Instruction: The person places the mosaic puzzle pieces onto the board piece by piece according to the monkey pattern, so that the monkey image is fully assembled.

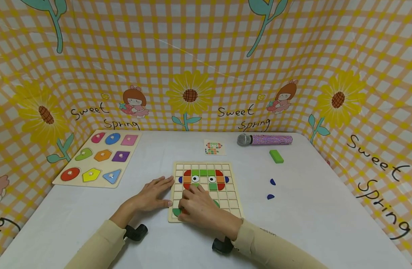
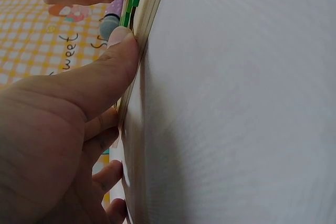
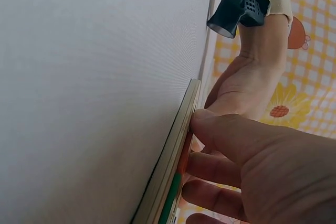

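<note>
A wooden grid board lies on the white table, with coloured pieces forming a face with two round eye pieces. My left hand rests palm down at the board's left edge, fingers spread and thumb tip touching the side. Over the board's lower middle, my right hand bends its fingers down onto the pieces. In the right wrist view, its thumb and fingertips are right at an orange-red piece, beside a green piece. I cannot tell whether they pinch it. A green rounded piece sits at the lower left corner.
Behind the board lies a small picture card. To the right are a glittery microphone, a green block and two dark blue pieces. A shape puzzle with knobs lies at the left. A patterned cloth stands behind the table.
</note>
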A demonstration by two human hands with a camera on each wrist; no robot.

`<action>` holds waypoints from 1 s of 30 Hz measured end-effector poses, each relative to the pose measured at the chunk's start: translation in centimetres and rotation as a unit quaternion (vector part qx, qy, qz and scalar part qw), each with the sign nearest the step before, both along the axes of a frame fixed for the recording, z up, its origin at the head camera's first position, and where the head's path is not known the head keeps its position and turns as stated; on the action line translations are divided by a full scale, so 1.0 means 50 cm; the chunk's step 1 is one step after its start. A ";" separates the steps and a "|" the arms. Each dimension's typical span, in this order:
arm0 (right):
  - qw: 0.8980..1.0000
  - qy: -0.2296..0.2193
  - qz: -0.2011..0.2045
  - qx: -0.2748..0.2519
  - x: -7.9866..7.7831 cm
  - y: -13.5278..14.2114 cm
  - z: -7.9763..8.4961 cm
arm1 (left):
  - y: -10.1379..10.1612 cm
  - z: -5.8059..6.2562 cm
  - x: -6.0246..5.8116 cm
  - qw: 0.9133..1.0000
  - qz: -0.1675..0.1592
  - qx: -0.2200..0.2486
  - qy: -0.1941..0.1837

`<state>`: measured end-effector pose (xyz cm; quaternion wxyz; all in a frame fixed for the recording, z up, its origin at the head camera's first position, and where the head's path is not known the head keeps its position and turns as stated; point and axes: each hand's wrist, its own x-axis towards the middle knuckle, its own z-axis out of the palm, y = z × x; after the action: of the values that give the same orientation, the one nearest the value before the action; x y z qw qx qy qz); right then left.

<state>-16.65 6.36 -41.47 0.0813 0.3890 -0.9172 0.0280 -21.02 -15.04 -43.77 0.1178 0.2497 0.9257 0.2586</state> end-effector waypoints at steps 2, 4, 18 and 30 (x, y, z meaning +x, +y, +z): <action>1.000 0.000 -0.001 0.000 0.000 0.000 0.000 | 0.000 -0.001 0.000 1.000 -0.001 0.001 0.001; 1.000 -0.002 -0.002 -0.001 0.000 0.001 0.001 | -0.001 -0.001 0.000 1.000 -0.002 0.001 0.003; 0.992 -0.006 -0.078 -0.097 -0.014 0.126 0.004 | 0.000 -0.002 0.000 1.000 0.002 0.004 0.007; 0.977 0.018 -0.199 -0.079 -0.017 0.314 -0.001 | 0.003 -0.001 0.000 1.000 0.005 -0.001 0.004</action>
<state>-17.52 22.07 -41.53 0.1319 0.1917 -0.9695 0.0770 -21.00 -14.88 -43.80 0.1129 0.2456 0.9276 0.2577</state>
